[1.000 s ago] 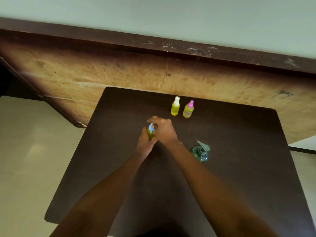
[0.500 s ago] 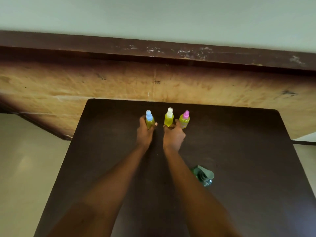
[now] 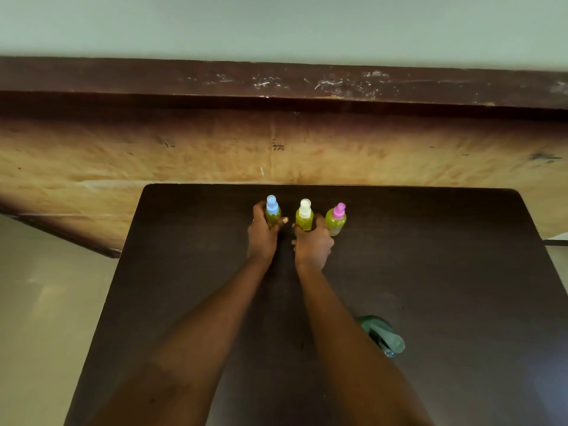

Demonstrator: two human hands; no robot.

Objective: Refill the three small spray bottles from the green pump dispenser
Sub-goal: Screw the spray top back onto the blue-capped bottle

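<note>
Three small spray bottles of yellow-green liquid stand in a row near the far edge of the dark table [image 3: 445, 272]. My left hand [image 3: 262, 235] is wrapped around the blue-capped bottle [image 3: 272, 212] on the left. My right hand [image 3: 313, 242] grips the base of the white-capped bottle [image 3: 305, 216] in the middle. The pink-capped bottle [image 3: 336, 219] stands just right of my right hand, which touches or nearly touches it. The green pump dispenser [image 3: 382, 335] sits near me on the right, partly hidden behind my right forearm.
A worn wooden panel [image 3: 276, 149] with a dark top ledge rises just behind the table's far edge. Pale floor [image 3: 46, 302] lies to the left of the table.
Both hands have moved away from me with the blue-capped bottle to the far row. My right hand left the blue cap and closed on the white-capped bottle. The camera has tilted and levelled.
</note>
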